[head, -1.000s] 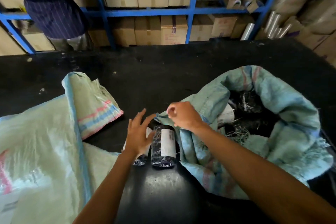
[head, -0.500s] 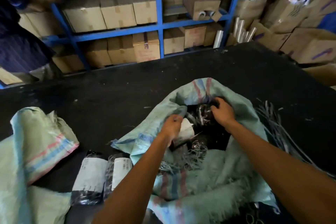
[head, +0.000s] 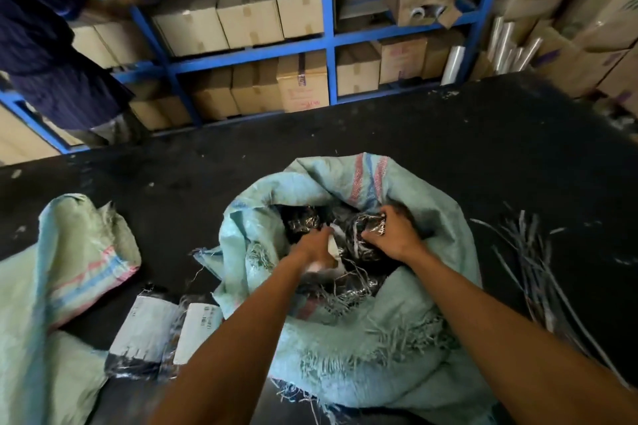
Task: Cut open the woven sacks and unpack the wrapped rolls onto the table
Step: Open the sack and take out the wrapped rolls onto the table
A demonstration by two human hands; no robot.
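Wrapped rolls [head: 362,235] inside sack [head: 379,338], under both hands' fingers [head: 374,235]

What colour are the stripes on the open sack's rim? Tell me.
Red and blue on pale green weave, on the open sack; the head view, the only one, shows them.

- One view only, worn on the head, so nothing shared with a second camera.
- Looks forward and steeply down from above the near edge of the desk [head: 431,134].
- Close over the open sack [head: 362,338] at the near edge, both forearms entering from the bottom of the frame, left hand [head: 316,248] and right hand [head: 393,238] near centre.
- Wide-angle, with straight lines bowing toward the frame's borders.
- Faces the desk's far edge, with blue shelving [head: 326,41] of cartons beyond it.
- Takes in a second sack [head: 58,272] toward the near left corner.
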